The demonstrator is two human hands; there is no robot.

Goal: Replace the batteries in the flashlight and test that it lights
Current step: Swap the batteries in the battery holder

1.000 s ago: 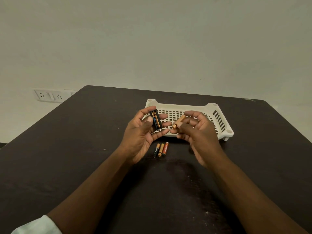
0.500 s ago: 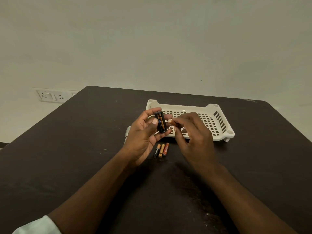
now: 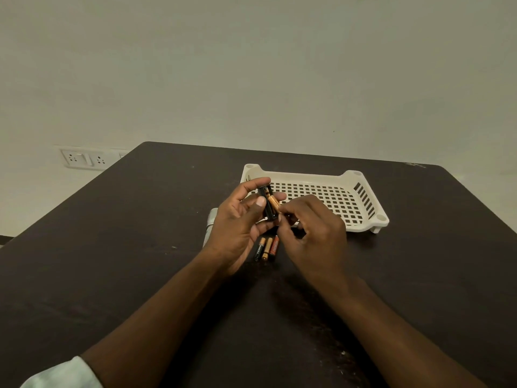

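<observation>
My left hand (image 3: 237, 225) grips a black battery holder (image 3: 266, 204) between thumb and fingers, held upright above the table. A copper and black battery (image 3: 272, 201) lies against the holder's right side, and my right hand (image 3: 313, 233) pinches its lower end with its fingertips. Three loose batteries (image 3: 266, 248) lie side by side on the dark table (image 3: 112, 247) just below my hands. A silver flashlight body (image 3: 210, 226) lies on the table, mostly hidden behind my left hand.
A white perforated plastic tray (image 3: 363, 203) stands behind my hands, toward the right. A wall socket plate (image 3: 82, 158) sits beyond the table's left edge. The table's far edge runs close behind the tray.
My right hand has brought the battery leftward from in front of the tray to the holder. My left hand has turned the holder a little more upright.
</observation>
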